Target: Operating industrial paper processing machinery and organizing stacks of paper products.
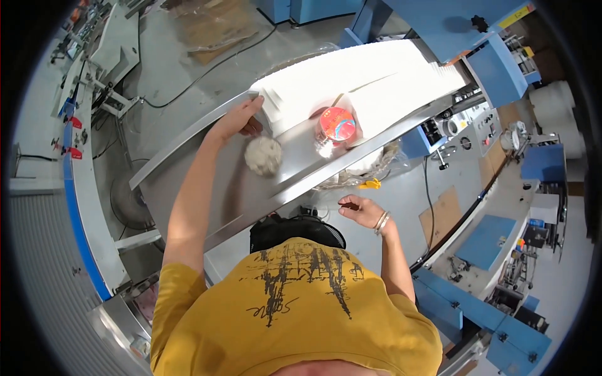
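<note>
A long white stack of thin, soft-looking sheets [357, 78] lies along a metal trough, its near-left end slightly fanned. At that end is my left hand [239, 120], its fingers apart and one fingertip against or very near the edge of the stack. Just below it a fluffy off-white ball [263, 155] rests on the bare metal. Beside the stack, farther right, sits a round container with a red patterned top [337, 124] and clear sides. My right hand [362, 212] hovers off the trough's front edge, fingers loosely curled, thumb apart, holding nothing I can see.
The metal trough [216, 182] slants from lower left to upper right, with a raised rim. Blue machinery [495, 69] stands at its far right end. A yellow object [371, 183] and clear plastic bags [392, 161] are below its front edge. A black mesh-backed chair [295, 233] is close to me.
</note>
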Demonstrator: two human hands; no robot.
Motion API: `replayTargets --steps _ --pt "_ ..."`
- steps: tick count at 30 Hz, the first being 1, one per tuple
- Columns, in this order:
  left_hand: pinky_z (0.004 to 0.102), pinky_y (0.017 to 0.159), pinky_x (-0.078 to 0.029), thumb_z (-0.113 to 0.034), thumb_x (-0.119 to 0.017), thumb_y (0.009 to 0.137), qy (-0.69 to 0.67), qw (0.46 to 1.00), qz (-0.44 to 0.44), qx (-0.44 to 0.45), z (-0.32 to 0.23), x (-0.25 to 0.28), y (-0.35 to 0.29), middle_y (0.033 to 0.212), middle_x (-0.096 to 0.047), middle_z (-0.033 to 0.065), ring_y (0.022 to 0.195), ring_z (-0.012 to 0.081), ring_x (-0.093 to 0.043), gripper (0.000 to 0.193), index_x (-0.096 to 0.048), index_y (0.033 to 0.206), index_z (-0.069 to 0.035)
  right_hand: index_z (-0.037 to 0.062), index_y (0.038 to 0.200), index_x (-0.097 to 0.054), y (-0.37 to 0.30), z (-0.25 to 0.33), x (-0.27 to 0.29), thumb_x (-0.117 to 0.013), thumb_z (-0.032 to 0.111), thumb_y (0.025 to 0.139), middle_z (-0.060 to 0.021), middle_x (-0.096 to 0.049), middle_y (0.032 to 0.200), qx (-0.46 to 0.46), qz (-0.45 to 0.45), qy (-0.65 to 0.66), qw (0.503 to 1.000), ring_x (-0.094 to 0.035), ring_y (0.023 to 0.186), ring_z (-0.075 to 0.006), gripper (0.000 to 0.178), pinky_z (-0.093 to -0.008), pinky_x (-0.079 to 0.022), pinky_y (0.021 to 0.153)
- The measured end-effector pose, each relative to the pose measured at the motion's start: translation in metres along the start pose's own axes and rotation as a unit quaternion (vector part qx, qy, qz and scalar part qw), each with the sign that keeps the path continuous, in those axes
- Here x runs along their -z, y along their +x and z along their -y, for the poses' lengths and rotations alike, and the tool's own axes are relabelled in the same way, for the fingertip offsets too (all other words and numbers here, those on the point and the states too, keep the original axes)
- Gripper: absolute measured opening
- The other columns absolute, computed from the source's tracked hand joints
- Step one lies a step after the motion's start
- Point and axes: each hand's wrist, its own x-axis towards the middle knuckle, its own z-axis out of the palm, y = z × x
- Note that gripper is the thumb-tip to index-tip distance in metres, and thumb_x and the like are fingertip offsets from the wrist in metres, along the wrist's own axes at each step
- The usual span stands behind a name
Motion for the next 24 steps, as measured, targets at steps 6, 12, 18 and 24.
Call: replayTargets --steps 6,12,18,24 --pt "0.0361 0.081 -0.045 -0.059 -0.051 0.088 -0.221 0.97 -0.093 -0.04 0.001 -0.043 0.007 0.115 -0.056 0.0045 0.095 0.0175 -0.055 0.064 -0.043 0.131 -0.012 0.005 0.113 -0.063 0.032 0.083 0.079 -0.062 0.017 0.092 0.0007 -0.066 0.092 0.073 0.021 0.153 0.985 -0.057 0.078 -0.0048 0.024 -0.0209 -0.049 0.07" --pt "0.0393 0.104 -0.035 -0.046 -0.065 0.084 -0.344 0.906 -0.244 -0.04 0.002 -0.065 0.026 0.139 -0.04 0.0183 0.126 0.0281 -0.043 0.089 -0.019 0.142 0.004 0.003 0.101 -0.067 0.139 0.092 0.208 -0.062 0.03 0.091 -0.0024 -0.063 0.075 0.154 -0.26 -0.045 0.952 -0.055 0.068 -0.0095 0.029 -0.026 -0.048 0.065" --pt "0.0368 0.109 -0.027 -0.048 -0.065 0.084 -0.245 0.935 -0.243 -0.081 -0.023 -0.091 0.025 0.143 -0.037 0.0181 0.131 0.0274 -0.038 0.094 -0.017 0.144 0.004 0.0057 0.098 -0.068 0.224 0.086 0.307 -0.061 0.02 0.086 -0.0135 -0.069 0.085 0.155 -0.43 -0.234 0.858 -0.066 0.077 -0.0265 0.02 -0.0334 -0.051 0.074" --pt "0.0372 0.11 -0.024 -0.049 -0.065 0.084 -0.293 0.918 -0.26 -0.066 -0.005 -0.081 0.03 0.144 -0.036 0.017 0.134 0.027 -0.033 0.091 -0.021 0.144 0.003 0.0097 0.092 -0.071 0.238 0.108 0.321 -0.069 0.03 0.08 -0.0084 -0.071 0.088 0.044 -0.383 -0.218 0.897 -0.066 0.085 -0.0224 0.024 -0.0304 -0.049 0.081"
